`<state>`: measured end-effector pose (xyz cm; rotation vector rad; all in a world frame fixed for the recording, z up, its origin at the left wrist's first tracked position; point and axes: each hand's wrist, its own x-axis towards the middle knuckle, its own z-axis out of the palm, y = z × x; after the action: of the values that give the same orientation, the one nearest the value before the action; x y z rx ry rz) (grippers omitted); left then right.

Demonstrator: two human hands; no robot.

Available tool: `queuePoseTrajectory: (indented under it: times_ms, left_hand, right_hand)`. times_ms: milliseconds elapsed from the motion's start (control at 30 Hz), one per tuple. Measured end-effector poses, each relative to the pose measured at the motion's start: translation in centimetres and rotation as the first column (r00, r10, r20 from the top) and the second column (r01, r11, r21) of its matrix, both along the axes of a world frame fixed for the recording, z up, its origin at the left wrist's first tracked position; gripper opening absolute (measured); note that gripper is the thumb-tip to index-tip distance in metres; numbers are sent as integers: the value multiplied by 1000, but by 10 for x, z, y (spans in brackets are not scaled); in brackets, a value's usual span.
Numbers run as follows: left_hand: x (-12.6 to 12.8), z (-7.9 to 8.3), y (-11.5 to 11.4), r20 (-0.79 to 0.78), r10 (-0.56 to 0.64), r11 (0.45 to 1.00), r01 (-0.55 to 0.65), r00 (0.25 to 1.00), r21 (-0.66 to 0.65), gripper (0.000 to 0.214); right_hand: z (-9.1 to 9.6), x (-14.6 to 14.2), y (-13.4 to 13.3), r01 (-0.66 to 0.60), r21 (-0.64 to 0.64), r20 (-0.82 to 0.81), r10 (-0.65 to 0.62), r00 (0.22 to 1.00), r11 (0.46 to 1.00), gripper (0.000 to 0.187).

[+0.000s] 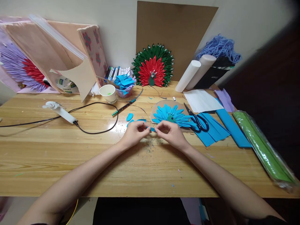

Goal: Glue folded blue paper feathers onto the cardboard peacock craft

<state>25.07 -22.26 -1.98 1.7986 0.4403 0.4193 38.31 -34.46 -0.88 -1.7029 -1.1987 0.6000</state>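
My left hand (135, 132) and my right hand (170, 132) meet over the middle of the wooden table (70, 162), both pinching one small blue paper strip (152, 128) between their fingertips. Just beyond the hands lies a brown card disc (161, 104) covered with blue paper petals (171, 115). Loose blue petals (129, 117) lie left of it. Black-handled scissors (198, 120) rest on cut blue paper sheets (214, 129) to the right.
A white glue gun (61, 112) with a black cord lies at left. A paper cup (108, 93), a bowl of blue scraps (124, 84), a green pen (123, 107), a red-green paper fan (153, 66), white rolls (188, 76) and a green paper pack (262, 147) surround the area.
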Motion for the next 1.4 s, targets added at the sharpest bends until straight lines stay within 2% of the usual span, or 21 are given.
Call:
queuePoseTrajectory:
  times_ms: [200, 433, 733, 833, 1067, 1233, 1400]
  left_hand:
    - [1, 0, 2, -22, -30, 998, 29, 999, -49, 21]
    - [1, -1, 1, -17, -67, 990, 65, 998, -126, 20]
    - [-1, -1, 2, -24, -57, 998, 57, 998, -33, 20]
    - [-1, -2, 2, -6, -64, 997, 63, 998, -41, 20]
    - [-1, 2, 2, -27, -84, 996, 84, 996, -18, 21]
    - [-2, 5, 0, -68, -52, 996, 56, 996, 70, 26]
    - [-4, 5, -1, -39, -26, 988, 31, 999, 148, 26]
  right_hand:
    - [-2, 5, -1, -5, 8, -31, 5, 1000, 1000, 14]
    - [0, 4, -2, -46, 55, 17, 45, 999, 997, 13]
    - [5, 5, -3, -129, 191, 308, 66, 949, 973, 9]
    - [5, 4, -3, -115, 190, 282, 58, 958, 975, 8]
    - [5, 4, -2, -56, 101, 122, 44, 992, 993, 6]
    - [5, 3, -3, -52, 99, 164, 36, 986, 994, 7]
    - [6, 1, -4, -72, 104, 189, 51, 981, 992, 9]
